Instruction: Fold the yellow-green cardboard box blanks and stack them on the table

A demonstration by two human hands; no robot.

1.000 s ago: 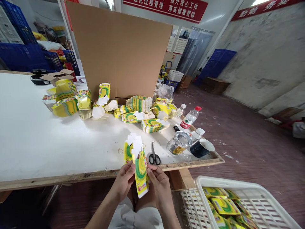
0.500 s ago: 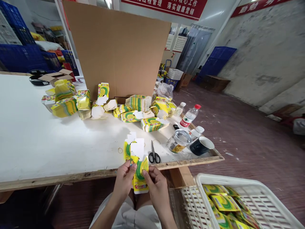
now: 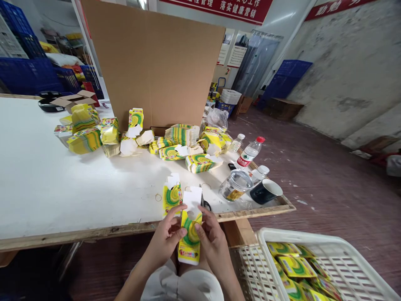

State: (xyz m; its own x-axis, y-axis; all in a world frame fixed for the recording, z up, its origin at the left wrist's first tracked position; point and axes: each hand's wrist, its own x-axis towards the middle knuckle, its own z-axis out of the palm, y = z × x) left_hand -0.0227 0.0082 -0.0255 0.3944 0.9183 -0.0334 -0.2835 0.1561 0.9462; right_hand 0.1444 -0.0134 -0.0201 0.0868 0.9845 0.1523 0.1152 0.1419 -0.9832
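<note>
White wood-edged counter (image 3: 94,188). Right of counter: dark reddish floor (image 3: 297,175), stained wall (image 3: 351,71). Beyond counter: red banner (image 3: 219,7), translucent curtain (image 3: 255,62).

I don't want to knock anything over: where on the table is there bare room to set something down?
The white table has its widest bare patch left of the lone carton lying there, between the carton stacks and front edge. Crowded: along the cardboard sheet, and the right end with bottles, jar and mug.
</note>
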